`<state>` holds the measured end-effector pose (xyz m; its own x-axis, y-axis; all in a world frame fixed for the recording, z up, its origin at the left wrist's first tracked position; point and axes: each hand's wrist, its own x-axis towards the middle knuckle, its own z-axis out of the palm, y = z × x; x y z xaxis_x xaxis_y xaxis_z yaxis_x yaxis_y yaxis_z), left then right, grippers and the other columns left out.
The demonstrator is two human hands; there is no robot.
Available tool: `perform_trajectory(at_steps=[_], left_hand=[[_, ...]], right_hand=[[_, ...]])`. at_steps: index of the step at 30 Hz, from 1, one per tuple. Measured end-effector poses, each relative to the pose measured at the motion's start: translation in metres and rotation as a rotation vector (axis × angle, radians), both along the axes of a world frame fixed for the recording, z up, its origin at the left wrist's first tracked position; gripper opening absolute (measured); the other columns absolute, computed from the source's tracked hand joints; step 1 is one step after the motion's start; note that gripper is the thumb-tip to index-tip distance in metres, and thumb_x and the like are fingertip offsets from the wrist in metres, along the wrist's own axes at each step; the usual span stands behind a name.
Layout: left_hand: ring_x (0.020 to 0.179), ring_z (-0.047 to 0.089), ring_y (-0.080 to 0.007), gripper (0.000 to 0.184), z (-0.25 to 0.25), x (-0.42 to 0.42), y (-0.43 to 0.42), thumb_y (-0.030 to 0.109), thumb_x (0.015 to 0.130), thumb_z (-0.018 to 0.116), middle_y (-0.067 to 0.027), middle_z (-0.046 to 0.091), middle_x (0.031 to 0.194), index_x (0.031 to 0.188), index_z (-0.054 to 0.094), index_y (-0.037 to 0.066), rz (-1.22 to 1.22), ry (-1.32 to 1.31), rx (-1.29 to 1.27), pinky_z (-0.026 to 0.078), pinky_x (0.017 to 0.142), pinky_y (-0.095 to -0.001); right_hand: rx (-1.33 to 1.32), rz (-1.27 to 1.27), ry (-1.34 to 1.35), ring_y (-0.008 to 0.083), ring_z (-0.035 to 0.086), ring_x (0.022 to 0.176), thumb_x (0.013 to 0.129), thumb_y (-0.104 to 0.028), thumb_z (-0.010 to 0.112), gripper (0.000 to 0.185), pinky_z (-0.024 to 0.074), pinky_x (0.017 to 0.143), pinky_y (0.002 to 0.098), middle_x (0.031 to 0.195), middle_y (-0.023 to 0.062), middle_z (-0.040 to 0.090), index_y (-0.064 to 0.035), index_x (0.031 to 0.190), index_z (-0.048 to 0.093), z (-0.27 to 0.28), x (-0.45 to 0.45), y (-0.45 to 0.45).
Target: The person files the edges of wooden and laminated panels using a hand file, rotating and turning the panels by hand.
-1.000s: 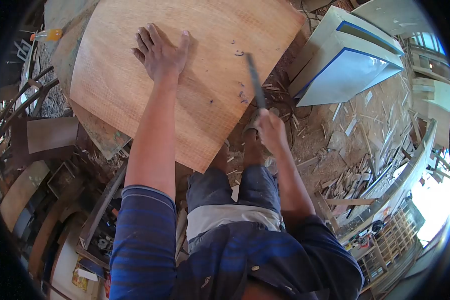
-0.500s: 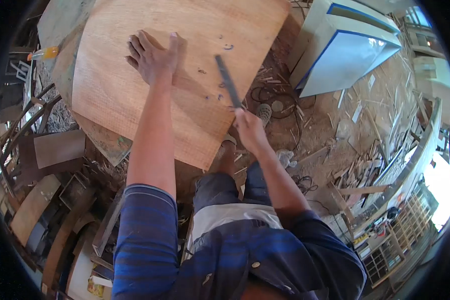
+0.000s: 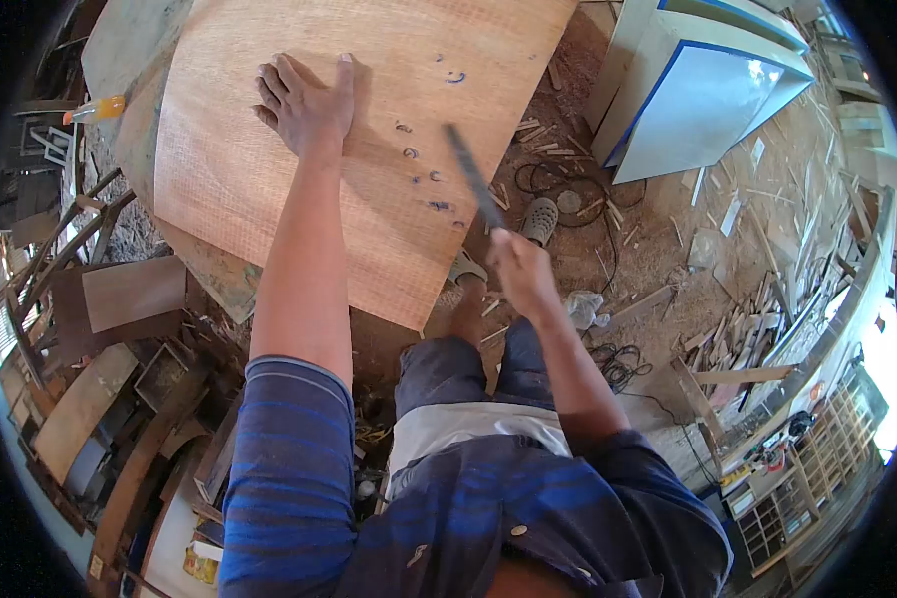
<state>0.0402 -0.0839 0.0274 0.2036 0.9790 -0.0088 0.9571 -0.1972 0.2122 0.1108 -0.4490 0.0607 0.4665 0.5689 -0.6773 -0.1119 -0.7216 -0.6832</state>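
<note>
A large plywood sheet (image 3: pixel 259 159) lies in front of me, with small dark blue curled shavings (image 3: pixel 440 206) scattered on its right half. My left hand (image 3: pixel 309 105) rests flat on the sheet near its upper left, fingers spread. My right hand (image 3: pixel 523 271) is closed round the near end of a long, flat, dark file (image 3: pixel 473 177). The file points up and to the left along the sheet's right edge, its tip over the sheet. Motion smears it slightly, and whether it touches the edge I cannot tell.
White panels with blue edging (image 3: pixel 708 115) stand at the upper right. Cables (image 3: pixel 618 367), wood scraps (image 3: pixel 757 339) and sawdust cover the floor to the right. A bottle of orange liquid (image 3: pixel 95 110) lies at the left. Curved wooden pieces (image 3: pixel 85 414) are piled at the lower left.
My right hand and the file have moved down and to the right, off towards the sheet's edge. My left hand stays pressed on the sheet. The view has shifted slightly.
</note>
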Motion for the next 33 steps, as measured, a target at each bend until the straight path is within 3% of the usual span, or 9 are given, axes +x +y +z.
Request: perform_trajectory(at_steps=[9, 13, 14, 18, 21, 25, 26, 29, 33], left_hand=[[0.172, 0.012, -0.0353, 0.116, -0.011, -0.008, 0.000, 0.083, 0.097, 0.054, -0.0201, 0.019, 0.184, 0.176, 0.022, 0.005, -0.017, -0.037, 0.056, 0.010, 0.139, -0.0562], [0.172, 0.011, -0.0347, 0.115, -0.009, -0.007, 0.007, 0.084, 0.097, 0.053, -0.0198, 0.019, 0.184, 0.177, 0.022, 0.006, -0.024, -0.063, 0.073, 0.009, 0.140, -0.0558], [0.172, 0.011, -0.0344, 0.115, -0.011, -0.008, 0.001, 0.084, 0.098, 0.053, -0.0197, 0.019, 0.184, 0.177, 0.021, 0.006, -0.035, -0.067, 0.071, 0.009, 0.140, -0.0556], [0.172, 0.012, -0.0338, 0.115, -0.009, -0.007, 0.003, 0.083, 0.097, 0.055, -0.0193, 0.020, 0.184, 0.176, 0.023, 0.006, -0.020, -0.064, 0.068, 0.010, 0.139, -0.0558], [0.172, 0.011, -0.0345, 0.117, -0.009, -0.005, 0.002, 0.083, 0.096, 0.055, -0.0198, 0.020, 0.184, 0.176, 0.022, 0.005, -0.018, -0.054, 0.056, 0.009, 0.140, -0.0554], [0.172, 0.010, -0.0358, 0.118, -0.013, -0.014, -0.001, 0.083, 0.096, 0.055, -0.0208, 0.018, 0.184, 0.176, 0.020, 0.004, -0.044, -0.055, 0.054, 0.008, 0.141, -0.0541], [0.172, 0.010, -0.0357, 0.118, -0.012, -0.010, 0.001, 0.083, 0.096, 0.055, -0.0206, 0.018, 0.184, 0.176, 0.020, 0.004, -0.049, -0.076, 0.068, 0.008, 0.141, -0.0540], [0.172, 0.010, -0.0355, 0.119, -0.009, -0.009, 0.002, 0.083, 0.095, 0.057, -0.0202, 0.019, 0.184, 0.176, 0.020, 0.004, -0.032, -0.086, 0.055, 0.008, 0.141, -0.0541], [0.172, 0.013, -0.0356, 0.116, -0.016, -0.014, 0.004, 0.082, 0.095, 0.058, -0.0199, 0.022, 0.183, 0.176, 0.024, 0.006, -0.029, -0.099, 0.093, 0.010, 0.140, -0.0567]], right_hand=[[0.095, 0.070, -0.113, 0.0586, 0.066, 0.093, 0.118, -0.046, 0.049, 0.055, 0.0545, 0.080, 0.0564, 0.086, 0.0318, 0.067, 0.0028, 0.100, 0.067, -0.017, -0.026, 0.007], [-0.090, -0.121, 0.084, 0.0545, 0.069, 0.089, 0.118, -0.044, 0.051, 0.053, 0.0555, 0.079, 0.0549, 0.087, 0.0304, 0.070, 0.0028, 0.099, 0.068, -0.005, -0.010, -0.031], [0.085, -0.113, -0.103, 0.0453, 0.072, 0.077, 0.118, -0.044, 0.051, 0.053, 0.0564, 0.075, 0.0504, 0.080, 0.0234, 0.071, 0.0027, 0.099, 0.069, -0.007, -0.031, -0.018], [0.099, 0.111, -0.118, 0.0225, 0.070, 0.072, 0.120, -0.040, 0.048, 0.054, 0.0566, 0.072, 0.0440, 0.072, 0.0079, 0.068, 0.0038, 0.095, 0.067, -0.011, -0.034, 0.021], [-0.043, -0.152, 0.047, 0.0270, 0.073, 0.074, 0.119, -0.037, 0.049, 0.051, 0.0567, 0.074, 0.0484, 0.074, 0.0138, 0.070, 0.0037, 0.095, 0.068, -0.002, -0.023, -0.018], [-0.005, -0.003, 0.001, 0.0363, 0.075, 0.080, 0.118, -0.041, 0.050, 0.051, 0.0567, 0.077, 0.0510, 0.079, 0.0200, 0.070, 0.0029, 0.100, 0.069, -0.022, -0.063, -0.024], [0.094, 0.008, -0.068, 0.0500, 0.073, 0.084, 0.118, -0.043, 0.050, 0.053, 0.0561, 0.078, 0.0536, 0.081, 0.0258, 0.070, 0.0024, 0.100, 0.069, -0.026, -0.074, -0.001], [0.052, 0.120, -0.120, 0.0557, 0.069, 0.088, 0.118, -0.045, 0.050, 0.054, 0.0557, 0.079, 0.0550, 0.084, 0.0298, 0.068, 0.0028, 0.099, 0.069, -0.018, -0.064, -0.003], [-0.093, -0.041, 0.044, 0.0561, 0.067, 0.085, 0.118, -0.040, 0.051, 0.050, 0.0537, 0.075, 0.0567, 0.080, 0.0305, 0.066, 0.0027, 0.099, 0.069, 0.002, -0.043, -0.044]])
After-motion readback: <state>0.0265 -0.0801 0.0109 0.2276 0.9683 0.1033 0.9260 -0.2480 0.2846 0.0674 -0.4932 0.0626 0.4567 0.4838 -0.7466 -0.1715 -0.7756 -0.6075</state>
